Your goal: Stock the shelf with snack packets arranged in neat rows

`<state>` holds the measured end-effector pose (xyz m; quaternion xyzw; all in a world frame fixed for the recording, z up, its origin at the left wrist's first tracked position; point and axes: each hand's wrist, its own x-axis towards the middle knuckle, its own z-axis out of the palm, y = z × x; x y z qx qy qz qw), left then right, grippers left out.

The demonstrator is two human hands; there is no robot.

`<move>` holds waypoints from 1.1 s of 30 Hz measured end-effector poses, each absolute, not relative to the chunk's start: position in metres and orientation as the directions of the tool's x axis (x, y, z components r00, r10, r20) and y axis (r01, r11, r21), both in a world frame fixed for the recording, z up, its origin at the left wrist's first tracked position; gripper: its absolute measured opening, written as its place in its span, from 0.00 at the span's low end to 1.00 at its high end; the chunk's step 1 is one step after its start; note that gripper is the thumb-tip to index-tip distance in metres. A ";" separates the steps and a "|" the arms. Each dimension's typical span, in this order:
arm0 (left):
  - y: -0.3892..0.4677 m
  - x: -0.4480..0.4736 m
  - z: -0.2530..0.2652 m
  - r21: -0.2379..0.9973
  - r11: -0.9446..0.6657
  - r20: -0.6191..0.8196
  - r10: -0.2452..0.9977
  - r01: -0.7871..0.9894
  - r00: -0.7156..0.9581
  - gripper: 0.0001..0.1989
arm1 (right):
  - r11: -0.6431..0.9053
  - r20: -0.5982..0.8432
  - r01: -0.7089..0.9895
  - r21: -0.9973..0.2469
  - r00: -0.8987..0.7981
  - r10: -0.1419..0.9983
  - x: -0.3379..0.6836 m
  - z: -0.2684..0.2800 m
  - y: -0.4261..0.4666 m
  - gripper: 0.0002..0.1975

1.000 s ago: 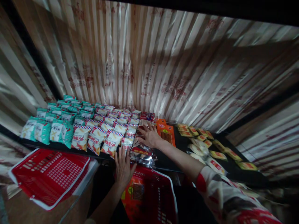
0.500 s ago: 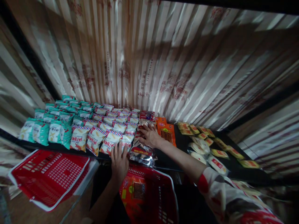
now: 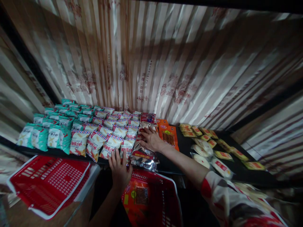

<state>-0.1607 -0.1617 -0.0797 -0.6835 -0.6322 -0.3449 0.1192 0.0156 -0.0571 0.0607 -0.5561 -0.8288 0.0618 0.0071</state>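
Observation:
My right hand (image 3: 151, 139) lies with spread fingers on a dark red and clear snack packet (image 3: 145, 154) at the middle of the black shelf (image 3: 169, 164). Its fingers press on the packet's upper part without wrapping round it. My left hand (image 3: 120, 168) is at the shelf's front edge, fingers stretched out over the lower part of the white and red snack bags (image 3: 111, 146). Whether its fingertips touch them I cannot tell. Just right of my right hand lies an orange packet (image 3: 168, 135) with a clear window.
Teal snack bags (image 3: 56, 136) stand in rows at the left. Yellow packets (image 3: 223, 155) and round white packets (image 3: 201, 160) lie at the right. Below the shelf are a red basket (image 3: 56, 179) and another red basket (image 3: 165, 192) holding orange packets. A striped curtain (image 3: 151, 63) hangs behind.
The view has shifted slightly. My left hand has moved a little down and left, with its fingers still outstretched. My right hand stays on the dark red packet.

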 end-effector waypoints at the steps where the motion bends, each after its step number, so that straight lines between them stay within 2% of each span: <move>1: -0.161 -0.162 -0.079 0.275 -0.172 0.621 0.783 0.946 -0.038 0.31 | 0.372 -0.057 0.921 -0.115 -0.380 0.923 0.016 0.061 -0.058 0.27; 10: -0.159 -0.159 -0.085 0.317 -0.210 0.661 0.748 0.925 -0.057 0.31 | 0.363 -0.042 0.920 -0.148 -0.373 0.927 0.020 0.066 -0.062 0.28; 13: -0.158 -0.159 -0.076 0.356 -0.300 0.719 0.693 0.885 -0.054 0.28 | 0.372 -0.013 0.914 -0.161 -0.379 0.925 0.023 0.064 -0.062 0.27; 17: -0.142 -0.155 -0.039 0.444 -0.415 0.752 0.654 0.794 -0.080 0.24 | 0.387 0.011 0.902 -0.189 -0.392 0.920 0.029 0.059 -0.061 0.27; 19: -0.123 -0.149 -0.017 0.473 -0.448 0.718 0.695 0.759 -0.037 0.22 | 0.391 0.026 0.898 -0.203 -0.394 0.919 0.031 0.057 -0.060 0.26; 22: -0.085 -0.136 0.003 0.443 -0.488 0.659 0.746 0.752 0.096 0.22 | 0.395 0.052 0.893 -0.215 -0.394 0.918 0.035 0.055 -0.060 0.25; 27: -0.025 -0.112 0.003 0.372 -0.524 0.568 0.781 0.766 0.259 0.22 | 0.442 0.104 0.866 -0.234 -0.429 0.897 0.042 0.053 -0.061 0.25; 33: 0.007 -0.093 -0.004 0.462 -0.521 0.456 0.833 0.717 0.312 0.24 | 0.482 0.167 0.829 -0.282 -0.452 0.876 0.048 0.049 -0.060 0.19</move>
